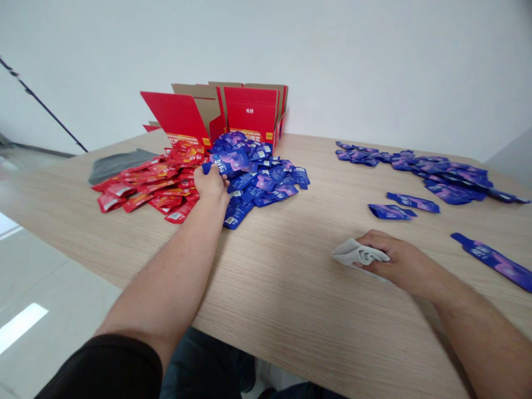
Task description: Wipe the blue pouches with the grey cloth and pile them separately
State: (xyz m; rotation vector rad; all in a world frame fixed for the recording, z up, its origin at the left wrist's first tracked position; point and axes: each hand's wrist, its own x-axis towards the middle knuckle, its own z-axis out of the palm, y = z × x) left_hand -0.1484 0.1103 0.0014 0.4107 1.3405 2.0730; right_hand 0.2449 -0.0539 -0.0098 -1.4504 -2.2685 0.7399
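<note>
Standing open, far left: red cartons, contents hidden | left hand pinching blue pouch | near right: right hand clutching grey cloth

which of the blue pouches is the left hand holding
The flat blue pouch with pink print, one end pinched in the left hand at the blue heap. No other is held: the right hand grips a folded pale grey cloth.

- A plain indoor workroom, perhaps an office
- Broad wood-grain tabletop
- Blank white wall behind the tabletop
- Shiny tiled floor beside the tabletop
- Open boxes, red packets and blue packets heaped on the tabletop
</note>
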